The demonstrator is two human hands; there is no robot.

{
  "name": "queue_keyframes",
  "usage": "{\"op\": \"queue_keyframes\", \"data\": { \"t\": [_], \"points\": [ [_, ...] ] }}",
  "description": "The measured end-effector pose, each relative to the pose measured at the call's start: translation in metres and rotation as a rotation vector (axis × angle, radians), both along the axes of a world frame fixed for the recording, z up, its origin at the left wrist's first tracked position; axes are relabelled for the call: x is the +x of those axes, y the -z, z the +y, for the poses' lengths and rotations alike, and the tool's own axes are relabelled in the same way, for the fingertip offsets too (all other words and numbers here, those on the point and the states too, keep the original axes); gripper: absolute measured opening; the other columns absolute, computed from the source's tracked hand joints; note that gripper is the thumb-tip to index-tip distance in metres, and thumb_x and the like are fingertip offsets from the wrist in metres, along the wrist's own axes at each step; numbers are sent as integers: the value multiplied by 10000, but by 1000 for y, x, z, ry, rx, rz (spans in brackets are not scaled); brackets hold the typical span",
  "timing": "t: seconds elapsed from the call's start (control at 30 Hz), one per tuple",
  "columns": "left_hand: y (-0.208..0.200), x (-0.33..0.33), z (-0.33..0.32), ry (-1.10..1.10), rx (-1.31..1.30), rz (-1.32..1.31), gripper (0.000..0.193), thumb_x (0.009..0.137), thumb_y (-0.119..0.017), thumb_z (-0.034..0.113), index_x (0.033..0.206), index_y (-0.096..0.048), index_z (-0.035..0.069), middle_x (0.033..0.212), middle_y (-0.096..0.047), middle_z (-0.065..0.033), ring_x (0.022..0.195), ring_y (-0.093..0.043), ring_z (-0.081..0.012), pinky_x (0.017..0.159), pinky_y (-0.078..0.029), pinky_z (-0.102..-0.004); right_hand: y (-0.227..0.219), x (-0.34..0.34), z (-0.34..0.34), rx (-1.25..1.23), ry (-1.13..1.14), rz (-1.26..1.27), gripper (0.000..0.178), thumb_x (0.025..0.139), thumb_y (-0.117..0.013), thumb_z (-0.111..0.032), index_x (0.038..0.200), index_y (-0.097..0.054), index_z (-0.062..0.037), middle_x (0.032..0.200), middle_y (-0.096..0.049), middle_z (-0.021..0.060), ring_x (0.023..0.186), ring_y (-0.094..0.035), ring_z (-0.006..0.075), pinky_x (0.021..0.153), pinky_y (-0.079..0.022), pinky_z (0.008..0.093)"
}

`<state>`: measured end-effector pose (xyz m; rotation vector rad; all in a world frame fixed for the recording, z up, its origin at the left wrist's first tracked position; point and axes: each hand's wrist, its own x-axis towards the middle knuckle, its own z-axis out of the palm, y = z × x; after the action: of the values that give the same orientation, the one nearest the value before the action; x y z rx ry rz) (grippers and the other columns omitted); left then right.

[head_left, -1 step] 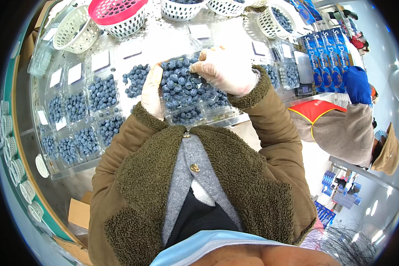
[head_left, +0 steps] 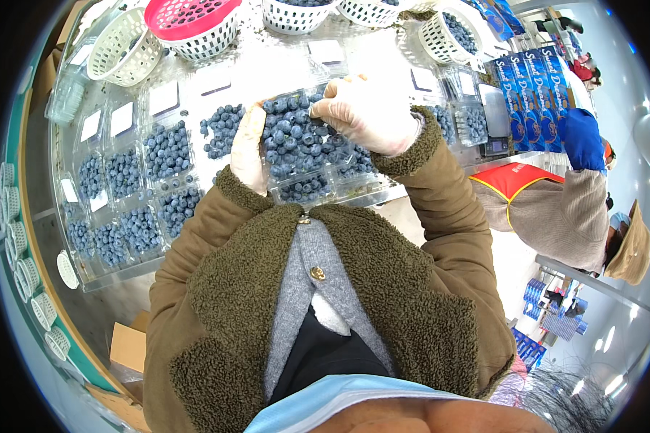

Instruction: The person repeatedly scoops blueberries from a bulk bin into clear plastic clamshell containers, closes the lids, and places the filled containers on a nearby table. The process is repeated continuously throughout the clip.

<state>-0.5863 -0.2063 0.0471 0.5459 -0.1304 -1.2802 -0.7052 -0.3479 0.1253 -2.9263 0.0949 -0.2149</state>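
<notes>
Two gloved hands hold one clear clamshell box of blueberries (head_left: pixel 303 148) above the surface (head_left: pixel 282 68). Left hand (head_left: pixel 248 150) grip: clenched on the box's left edge. Right hand (head_left: pixel 368 115) grip: fingers curled over the box's upper right rim, grasping it. Left of the box, filled berry punnets (head_left: pixel 141 187) lie in rows on the surface. Beyond the box stand a pink basket (head_left: pixel 191 22) and white baskets (head_left: pixel 123 47). Right of the box, a person in a red vest (head_left: pixel 549 202) stands nearby.

dark blue berries (head_left: pixel 300 141), pink basket (head_left: pixel 193 22), olive sleeve (head_left: pixel 440 195)
</notes>
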Motion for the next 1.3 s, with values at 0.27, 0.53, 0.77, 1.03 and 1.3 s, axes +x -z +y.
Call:
{"op": "queue_keyframes", "data": {
  "t": [0.27,0.53,0.77,1.03,1.3],
  "points": [
    [-8,3,-4,83,17,-224,488,865,-434,415,1118,-469,-1,1018,-568,-125,907,-571,-201,802,-484,-341,4,10,-7,285,-14,172,123,687,-591,-126,797,-637,-96,694,-559,90,675,-581,234,606,-480,330],
    [-16,-16,-6,116,47,-109,422,910,-389,367,1187,-443,52,1122,-531,-92,958,-551,-216,845,-457,-350,19,7,-16,15,-216,-89,137,638,-625,-185,758,-680,-149,681,-621,68,716,-610,232,645,-477,331],
    [2,-9,-6,179,33,-135,433,906,-412,342,1215,-419,40,1157,-506,-112,1027,-516,-225,900,-424,-364,28,1,-24,20,-368,-122,225,616,-680,-153,834,-634,-120,739,-607,65,749,-593,249,648,-473,346],
    [1,-11,-6,167,72,-99,425,908,-412,360,1188,-464,45,1148,-533,-108,1019,-535,-230,894,-438,-381,15,-2,-18,-56,-338,-48,152,617,-650,-164,728,-596,-74,698,-582,87,690,-572,280,616,-461,368],
    [1,-11,-6,121,143,-130,435,909,-409,367,1171,-475,26,1128,-545,-108,997,-546,-230,888,-442,-377,21,-1,-23,-70,-380,-56,163,625,-645,-169,753,-599,-79,696,-580,91,687,-571,284,606,-458,368]
  ]
}}
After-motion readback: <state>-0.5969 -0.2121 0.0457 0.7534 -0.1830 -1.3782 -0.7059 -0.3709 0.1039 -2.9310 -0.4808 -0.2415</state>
